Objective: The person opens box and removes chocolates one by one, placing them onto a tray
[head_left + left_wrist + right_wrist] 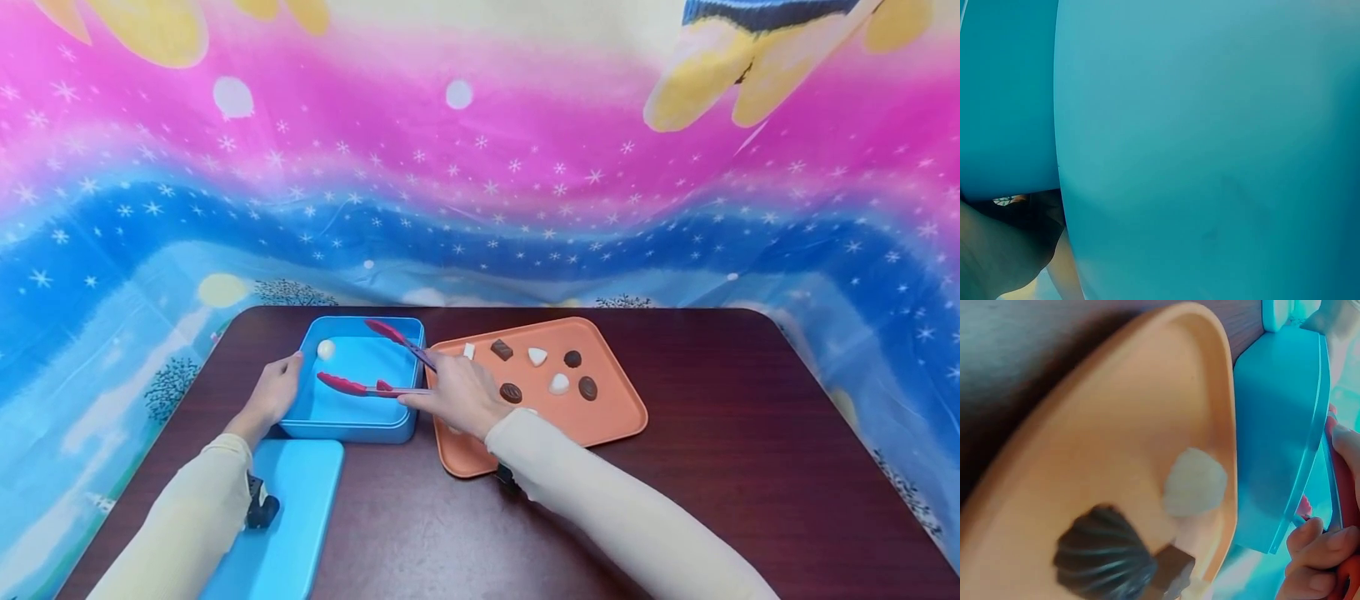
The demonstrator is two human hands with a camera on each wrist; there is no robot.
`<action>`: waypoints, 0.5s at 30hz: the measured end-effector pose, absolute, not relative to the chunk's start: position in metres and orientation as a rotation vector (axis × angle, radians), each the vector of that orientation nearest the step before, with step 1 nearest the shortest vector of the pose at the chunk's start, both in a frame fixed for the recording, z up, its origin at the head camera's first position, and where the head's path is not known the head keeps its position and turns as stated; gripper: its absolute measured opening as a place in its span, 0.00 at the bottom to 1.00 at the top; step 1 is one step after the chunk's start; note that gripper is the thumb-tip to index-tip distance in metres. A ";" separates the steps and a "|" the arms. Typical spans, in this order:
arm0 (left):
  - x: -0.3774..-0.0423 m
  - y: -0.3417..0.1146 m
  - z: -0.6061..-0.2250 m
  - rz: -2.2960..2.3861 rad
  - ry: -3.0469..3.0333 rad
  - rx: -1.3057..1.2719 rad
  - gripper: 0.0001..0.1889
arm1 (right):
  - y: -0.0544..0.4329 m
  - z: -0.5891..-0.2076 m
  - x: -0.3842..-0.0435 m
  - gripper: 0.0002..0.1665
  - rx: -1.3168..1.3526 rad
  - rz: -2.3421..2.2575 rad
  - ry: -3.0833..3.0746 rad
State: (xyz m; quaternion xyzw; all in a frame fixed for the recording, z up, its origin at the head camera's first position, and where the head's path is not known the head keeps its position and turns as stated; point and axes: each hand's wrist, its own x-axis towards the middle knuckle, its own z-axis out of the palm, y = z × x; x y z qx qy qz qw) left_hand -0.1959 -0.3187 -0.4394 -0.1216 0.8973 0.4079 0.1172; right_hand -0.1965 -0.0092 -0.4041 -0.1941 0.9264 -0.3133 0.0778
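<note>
My right hand (468,393) grips a pair of tongs with red tips (343,384). Their arms are spread over the blue box (401,432), and nothing shows between the tips. A round, cream-white chocolate-like ball (326,349) lies inside the box near its left wall. At that same wall, my left hand (272,393) holds the box by its side; some of its fingers are hidden. Right of the box is an orange tray (618,417) bearing several chocolate-like pieces, among them a dark shell-shaped piece (1104,553) and a white one (1195,482). My right forearm covers part of the tray.
A flat light-blue lid (300,500) lies in front of the box, partly beneath my left forearm. Everything stands on a dark reddish-brown table (720,400). Behind it hangs a colourful printed cloth (510,192).
</note>
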 end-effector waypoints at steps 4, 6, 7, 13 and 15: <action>-0.196 -0.319 -0.439 1.195 2.629 -0.357 0.41 | -0.020 -0.403 -0.200 0.49 -0.602 -0.868 2.809; -0.196 -0.319 -0.438 1.202 2.632 -0.354 0.41 | -0.026 -0.404 -0.201 0.49 -0.617 -0.819 2.842; -0.195 -0.319 -0.437 1.206 2.634 -0.352 0.41 | -0.029 -0.404 -0.202 0.49 -0.626 -0.783 2.862; -0.195 -0.318 -0.438 1.212 2.623 -0.360 0.41 | -0.047 -0.408 -0.204 0.51 -0.666 -0.482 2.983; -0.196 -0.318 -0.438 1.213 2.619 -0.362 0.41 | -0.052 -0.408 -0.205 0.51 -0.682 -0.396 3.008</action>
